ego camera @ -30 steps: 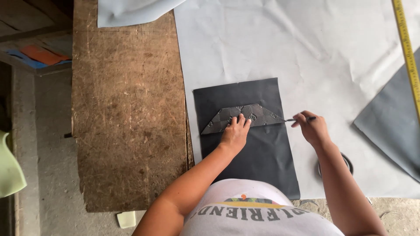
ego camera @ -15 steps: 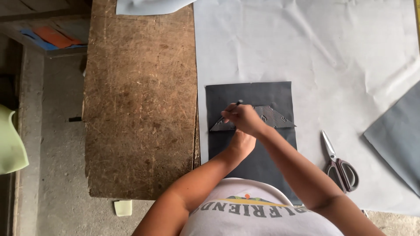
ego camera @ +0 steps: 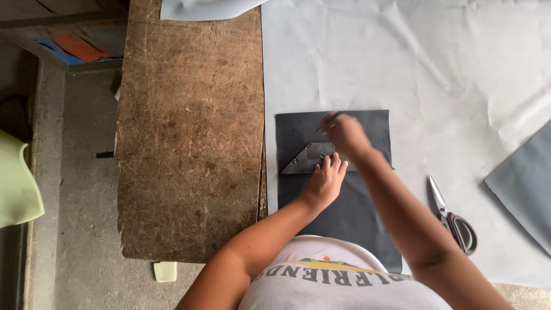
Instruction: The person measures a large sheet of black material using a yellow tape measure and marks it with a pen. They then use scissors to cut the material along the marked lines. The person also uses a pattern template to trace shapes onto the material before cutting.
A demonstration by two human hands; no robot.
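Since half a second ago the right hand [ego camera: 346, 133] has slid up and leftward along the top edge of the patterned template [ego camera: 307, 159], blurred with motion. It pinches a thin dark marking tool [ego camera: 328, 120], tip on the black sheet [ego camera: 344, 212]. Left hand [ego camera: 326, 179] stays flat, fingers together, pressing the template's right part down. Template is a dark textured trapezoid-like piece, lying on the upper half of the black sheet. The black sheet lies on a large pale grey sheet [ego camera: 436, 74], just beside the bare brown board [ego camera: 192, 132]. Scissors [ego camera: 453, 217] lie shut on the grey sheet right of the right forearm, apart from it. Darker grey piece [ego camera: 525, 186] at far right edge.
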